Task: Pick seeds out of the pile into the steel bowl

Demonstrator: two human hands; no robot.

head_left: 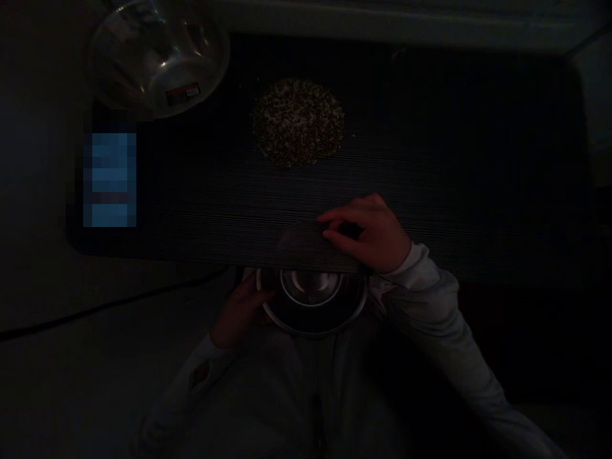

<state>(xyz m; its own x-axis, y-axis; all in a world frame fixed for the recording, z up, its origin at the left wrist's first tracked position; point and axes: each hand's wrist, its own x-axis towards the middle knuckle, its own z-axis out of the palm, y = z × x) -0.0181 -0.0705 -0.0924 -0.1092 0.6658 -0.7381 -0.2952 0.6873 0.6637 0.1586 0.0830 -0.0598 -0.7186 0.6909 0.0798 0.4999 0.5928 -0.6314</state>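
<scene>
My left hand (pixel 242 308) is closed round the left rim of a shiny metal bowl (pixel 313 319), which I hold over my lap just under the table's near edge. Above the bowl, my right hand (pixel 370 233) is low over the table, with thumb and forefinger bent towards each other in a pinch. By those fingertips is a faint, see-through rounded shape (pixel 301 237); it is too dark to tell what it is or whether I grip it. A few small grains (pixel 300 257) lie near the table edge. Farther back sits a round heap of mixed grains (pixel 299 121).
A large metal bowl (pixel 201 83) with a label inside stands at the table's back left corner. Below it lies a phone-like blue lit rectangle (pixel 109 178), blurred out. The dark ribbed table (pixel 454 178) fills the middle. A black cable (pixel 119 306) runs at left.
</scene>
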